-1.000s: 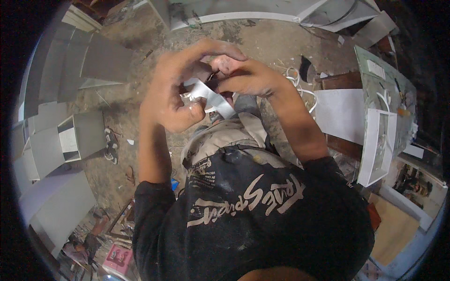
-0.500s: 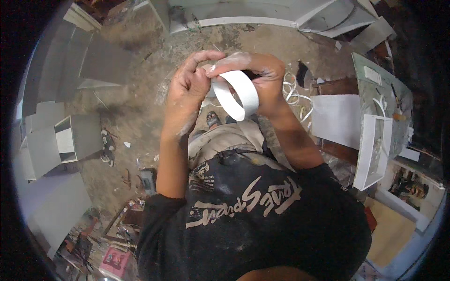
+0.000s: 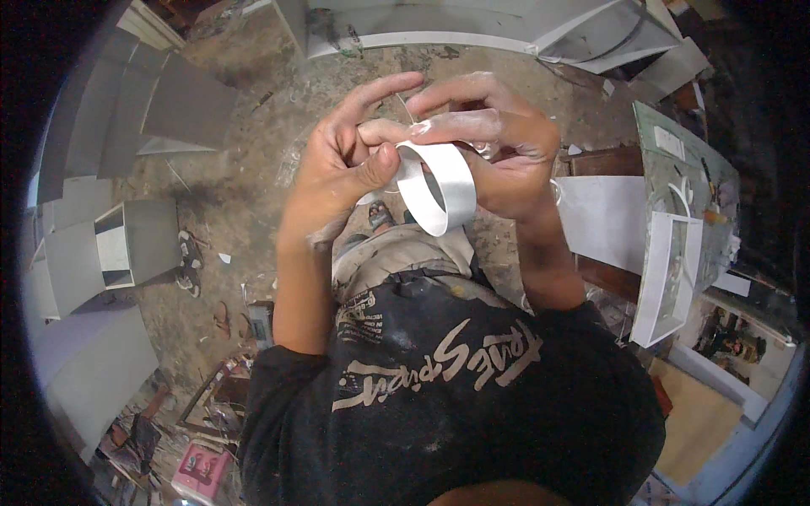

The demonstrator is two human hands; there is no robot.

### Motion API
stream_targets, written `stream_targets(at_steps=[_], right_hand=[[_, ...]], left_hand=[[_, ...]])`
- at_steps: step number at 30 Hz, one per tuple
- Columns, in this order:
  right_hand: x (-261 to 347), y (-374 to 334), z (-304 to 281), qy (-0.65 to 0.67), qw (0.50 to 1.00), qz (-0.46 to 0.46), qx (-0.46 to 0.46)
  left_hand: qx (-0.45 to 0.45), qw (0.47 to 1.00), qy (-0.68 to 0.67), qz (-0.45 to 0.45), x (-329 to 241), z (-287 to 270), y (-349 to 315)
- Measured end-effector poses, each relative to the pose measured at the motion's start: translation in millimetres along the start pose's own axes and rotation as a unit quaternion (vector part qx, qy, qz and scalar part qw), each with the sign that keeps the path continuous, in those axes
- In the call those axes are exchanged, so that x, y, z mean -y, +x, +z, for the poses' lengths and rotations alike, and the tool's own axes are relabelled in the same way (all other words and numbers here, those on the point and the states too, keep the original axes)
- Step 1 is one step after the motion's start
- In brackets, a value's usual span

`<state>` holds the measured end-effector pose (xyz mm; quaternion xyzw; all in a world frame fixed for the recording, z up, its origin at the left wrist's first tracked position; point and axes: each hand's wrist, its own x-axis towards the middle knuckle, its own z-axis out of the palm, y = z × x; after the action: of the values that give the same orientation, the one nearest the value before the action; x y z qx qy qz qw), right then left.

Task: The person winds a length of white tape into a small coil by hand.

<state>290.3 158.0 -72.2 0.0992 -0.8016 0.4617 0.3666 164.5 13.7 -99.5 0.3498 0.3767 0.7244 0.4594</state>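
A white flat strip (image 3: 457, 185), curled into a loop like edge banding, hangs between my two hands in front of my torso. My left hand (image 3: 346, 160) pinches the loop's upper left end between thumb and fingers, its index finger stretched out above. From the other side, my right hand (image 3: 510, 148) closes on the top of the loop, its thumb and fingertips meeting those of the left. Whitish dust covers the right fingers. A thin strand shows between the two index fingertips. The fingers hide the ends of the strip.
Right of me stands a green-topped table (image 3: 662, 139) with a white open frame (image 3: 662, 316) leaning at its edge. Grey box carcasses (image 3: 152, 240) and panels stand on the left, near shoes (image 3: 190, 261) and sandals (image 3: 221, 320). A pink box (image 3: 202, 472) lies lower left.
My right hand has moved right and its index finger has lifted and straightened. The left hand has spread its index finger. The loop has shifted slightly right and down.
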Motion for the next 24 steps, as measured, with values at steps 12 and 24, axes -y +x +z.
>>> stream_targets(at_steps=[12,24], right_hand=[[63.3,16.2,-8.1,-0.144,0.932,0.330,0.039],[43.6,-2.9,36.9,0.053,0.916,0.309,-0.250]], left_hand=[[-0.046,0.988,0.148,0.012,-22.4,2.9,1.8],[-0.103,0.973,0.168,0.124,18.2,4.4,-3.7]])
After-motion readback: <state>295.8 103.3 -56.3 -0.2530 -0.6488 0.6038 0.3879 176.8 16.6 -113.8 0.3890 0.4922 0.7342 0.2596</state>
